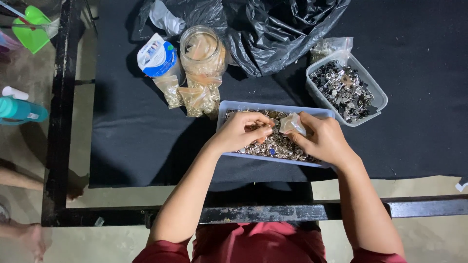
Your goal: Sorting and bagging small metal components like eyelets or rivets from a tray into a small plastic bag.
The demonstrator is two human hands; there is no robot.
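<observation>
Black cloth [146, 141] covered the table, metal frame [58, 122] along its left and near edges, concrete floor below. Head view only.

Pale blue tray [225, 108] sat centre, full of small silvery round metal pieces [278, 145]. Left hand [239, 131] was curled over the tray, fingertips pinched together on some of the pieces (exact count not readable). Right hand [324, 141] was just beside it, clamped on a small clear plastic bag [292, 123] held over the tray.

Right of the tray: clear tub [375, 90] of dark metal clips, clear bag tucked at its back corner. Behind the tray: glass jar [202, 48], three small filled clear packets [192, 95] leaning at its base, white-and-blue round-ended package [156, 57] to the jar's left. Crumpled black plastic sack [273, 29] at the back.

Off-table left: green scoop [31, 29], teal bottle [19, 109].
</observation>
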